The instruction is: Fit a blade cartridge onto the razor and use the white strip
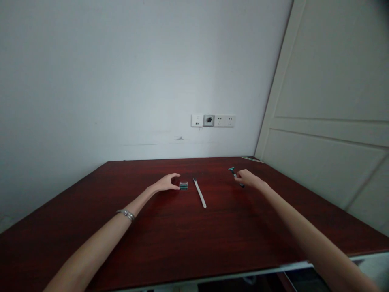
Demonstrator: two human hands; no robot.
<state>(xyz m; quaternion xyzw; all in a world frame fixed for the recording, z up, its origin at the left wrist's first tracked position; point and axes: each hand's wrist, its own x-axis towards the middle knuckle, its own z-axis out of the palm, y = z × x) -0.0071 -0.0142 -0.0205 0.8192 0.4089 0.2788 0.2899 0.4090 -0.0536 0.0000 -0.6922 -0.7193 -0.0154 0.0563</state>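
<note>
My right hand (245, 178) is closed around the handle of a razor (231, 169), its teal-edged head pointing away to the far left of the fingers. On the left, my left hand (166, 183) rests low over the table with thumb and fingers apart. Its thumb tip is at the edge of a small clear case (183, 185) with dark and teal strips inside; whether they touch I cannot tell. Between the hands lies a slim white stick (200, 194) with a dark far tip and a small hole at its near end.
The dark red wooden table (170, 243) reaches back to a pale wall (121, 81) with a row of sockets (224, 121). A white panelled door (328, 97) stands along the right side. Below the table's front edge, an open space holds dark items.
</note>
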